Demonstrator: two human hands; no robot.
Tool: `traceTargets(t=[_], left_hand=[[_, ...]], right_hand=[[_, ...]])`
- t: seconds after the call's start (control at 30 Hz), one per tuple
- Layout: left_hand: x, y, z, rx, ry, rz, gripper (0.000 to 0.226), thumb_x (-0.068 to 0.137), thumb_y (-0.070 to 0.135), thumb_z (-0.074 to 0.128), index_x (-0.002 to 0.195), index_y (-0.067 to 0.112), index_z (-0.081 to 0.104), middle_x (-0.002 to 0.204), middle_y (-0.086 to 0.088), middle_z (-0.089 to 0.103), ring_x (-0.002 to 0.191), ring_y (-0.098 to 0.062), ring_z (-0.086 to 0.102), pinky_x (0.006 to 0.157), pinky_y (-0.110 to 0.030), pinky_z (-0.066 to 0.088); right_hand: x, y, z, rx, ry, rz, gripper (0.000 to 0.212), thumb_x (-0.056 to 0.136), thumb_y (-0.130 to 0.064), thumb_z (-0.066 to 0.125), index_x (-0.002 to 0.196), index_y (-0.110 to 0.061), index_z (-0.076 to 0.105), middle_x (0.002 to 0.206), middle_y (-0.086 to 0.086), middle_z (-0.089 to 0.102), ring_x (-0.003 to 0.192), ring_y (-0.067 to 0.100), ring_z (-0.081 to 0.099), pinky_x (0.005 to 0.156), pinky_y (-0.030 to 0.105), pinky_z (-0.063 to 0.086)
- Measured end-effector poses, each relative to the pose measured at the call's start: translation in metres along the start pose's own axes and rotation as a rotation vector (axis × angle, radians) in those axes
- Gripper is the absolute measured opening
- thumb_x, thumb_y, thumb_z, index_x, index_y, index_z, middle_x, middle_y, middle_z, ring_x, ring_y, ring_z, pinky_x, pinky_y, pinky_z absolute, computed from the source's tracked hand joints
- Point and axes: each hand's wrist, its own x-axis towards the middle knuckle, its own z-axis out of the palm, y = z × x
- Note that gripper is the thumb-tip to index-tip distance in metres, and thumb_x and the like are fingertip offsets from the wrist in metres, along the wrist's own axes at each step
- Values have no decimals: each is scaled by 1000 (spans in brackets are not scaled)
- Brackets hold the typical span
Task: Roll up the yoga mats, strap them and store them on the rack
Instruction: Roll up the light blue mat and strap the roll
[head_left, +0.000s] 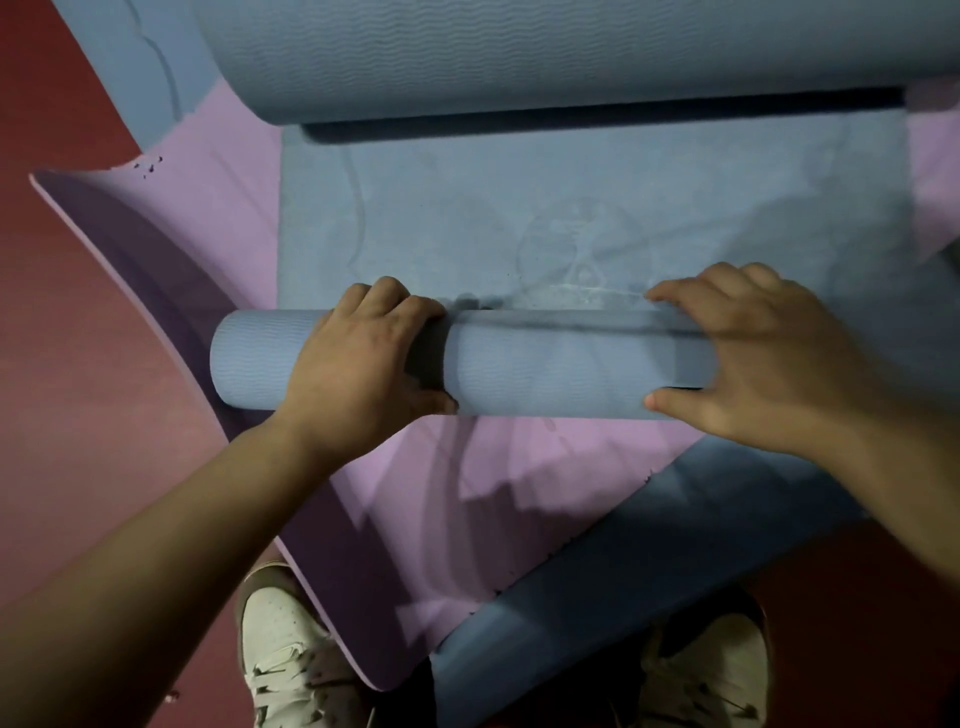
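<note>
A purple mat (493, 467) lies spread on the red floor (78, 415).

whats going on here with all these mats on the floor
A person is rolling up a blue yoga mat on the red floor. The left hand grips the roll toward its left end, and the right hand holds it at the right end. Beyond the roll a stretch of the mat lies flat, not yet rolled. A pink mat lies underneath. No strap or rack is in view.
</note>
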Motion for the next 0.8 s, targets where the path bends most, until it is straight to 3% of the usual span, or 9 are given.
traceTargets(t=[0.13, 0.37, 0.57, 0.7, 0.8], left_hand=[[2, 0, -2, -53, 7, -5, 77, 56, 47, 90, 120, 19, 59, 108, 0, 56, 100, -24, 50, 86, -42, 49], [3, 3, -1, 16, 13, 44, 66, 70, 34, 84, 127, 11, 59, 126, -8, 50, 113, -30, 45, 96, -44, 44], [1, 8, 1, 68, 37, 60, 61, 80, 29, 73, 133, 6, 52, 117, -11, 54, 106, -32, 51, 92, -45, 48], [0, 10, 0, 149, 5, 93, 85, 71, 56, 74, 136, 7, 49, 122, -11, 54, 110, -31, 51, 98, -44, 45], [3, 12, 6, 264, -34, 61, 112, 54, 57, 88, 142, 4, 43, 132, -16, 50, 122, -37, 48, 112, -50, 36]], right_hand=[[0, -2, -4, -51, 24, -12, 68, 61, -52, 79, 118, -24, 58, 112, -1, 60, 105, 27, 52, 92, 42, 40], [-3, 2, -1, -46, 53, -3, 64, 68, -54, 73, 124, -24, 64, 115, -1, 59, 107, 27, 47, 92, 45, 39], [1, -1, -7, -56, 75, -8, 57, 72, -53, 68, 119, -22, 59, 108, 0, 64, 99, 28, 53, 82, 40, 43], [-2, -2, -3, -81, 86, -2, 56, 79, -52, 63, 124, -20, 60, 117, 3, 65, 106, 31, 55, 85, 42, 46], [-4, -1, 4, -114, 70, -14, 80, 68, -58, 72, 133, -16, 54, 128, 5, 60, 115, 33, 52, 95, 47, 46]])
